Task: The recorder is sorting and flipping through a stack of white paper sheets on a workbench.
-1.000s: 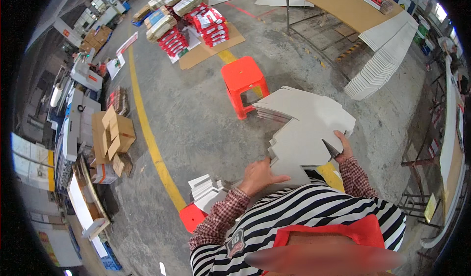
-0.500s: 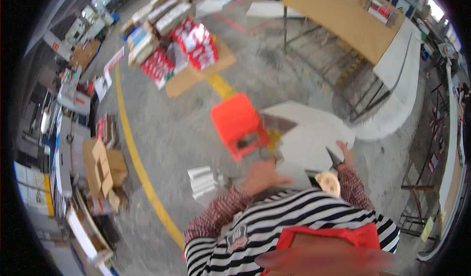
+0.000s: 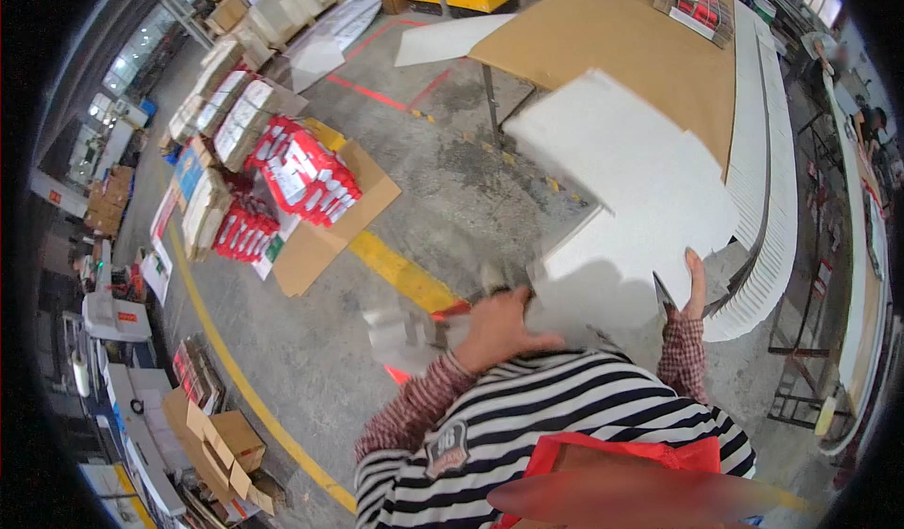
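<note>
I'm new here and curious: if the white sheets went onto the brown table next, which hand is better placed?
Right, probably: the right hand holds the white sheets and looks nearer the brown table; the left hand is farther off.

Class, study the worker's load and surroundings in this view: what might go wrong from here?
1. The stack of white card reaches well beyond the left hand and right hand, which hold its near end, so the far end might sag or sheets might slip.
2. In view it overlaps the brown tabletop; the gap is unclear, so it could bump the edge.
3. The fanned white row nearby might get knocked.
</note>
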Demonstrator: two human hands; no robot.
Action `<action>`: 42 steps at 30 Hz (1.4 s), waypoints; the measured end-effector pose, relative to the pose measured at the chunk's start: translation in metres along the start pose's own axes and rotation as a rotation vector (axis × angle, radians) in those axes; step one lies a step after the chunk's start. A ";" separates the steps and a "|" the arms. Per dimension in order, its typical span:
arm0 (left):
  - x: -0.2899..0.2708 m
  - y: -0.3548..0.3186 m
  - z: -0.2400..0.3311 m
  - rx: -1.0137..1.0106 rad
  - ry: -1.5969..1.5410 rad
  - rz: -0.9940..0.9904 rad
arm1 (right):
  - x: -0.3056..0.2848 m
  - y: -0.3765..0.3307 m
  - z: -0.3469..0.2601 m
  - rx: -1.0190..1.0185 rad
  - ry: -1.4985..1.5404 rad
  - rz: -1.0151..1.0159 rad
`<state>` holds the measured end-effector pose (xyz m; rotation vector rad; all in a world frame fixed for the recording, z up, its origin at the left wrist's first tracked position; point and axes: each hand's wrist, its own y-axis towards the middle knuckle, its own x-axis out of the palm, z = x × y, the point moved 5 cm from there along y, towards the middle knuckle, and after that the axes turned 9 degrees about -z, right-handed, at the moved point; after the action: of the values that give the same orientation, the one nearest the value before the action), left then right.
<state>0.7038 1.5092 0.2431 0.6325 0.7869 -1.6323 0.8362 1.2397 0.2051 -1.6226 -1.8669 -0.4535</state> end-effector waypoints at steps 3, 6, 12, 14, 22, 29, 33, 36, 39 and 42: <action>-0.054 0.083 -0.035 0.105 0.018 -0.012 | 0.013 0.066 0.022 -0.112 -0.032 0.109; -0.105 0.180 -0.068 0.254 0.079 -0.134 | 0.024 0.125 0.033 -0.321 -0.064 0.319; -0.139 0.321 -0.137 0.333 0.156 -0.501 | 0.031 0.231 0.110 -0.077 0.185 0.352; -0.158 0.366 -0.159 0.334 0.179 -0.593 | 0.024 0.245 0.138 -0.149 0.043 0.497; -0.229 0.486 -0.205 0.467 0.298 -0.947 | 0.136 0.297 0.174 0.072 0.527 0.597; -0.233 0.549 -0.238 0.598 0.319 -1.043 | 0.165 0.323 0.203 0.039 0.468 0.849; -0.260 0.609 -0.258 0.678 0.471 -1.091 | 0.167 0.362 0.251 -0.109 0.546 0.878; -0.265 0.641 -0.283 0.742 0.480 -1.107 | 0.198 0.394 0.262 -0.164 0.474 0.969; -0.306 0.671 -0.283 0.725 0.523 -1.214 | 0.223 0.420 0.275 -0.085 0.598 0.993; -0.292 0.689 -0.284 0.836 0.427 -1.173 | 0.214 0.420 0.286 -0.163 0.517 1.043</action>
<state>1.4335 1.8304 0.1777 1.2644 0.8043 -3.0311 1.1681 1.6589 0.0713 -2.0626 -0.4842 -0.4784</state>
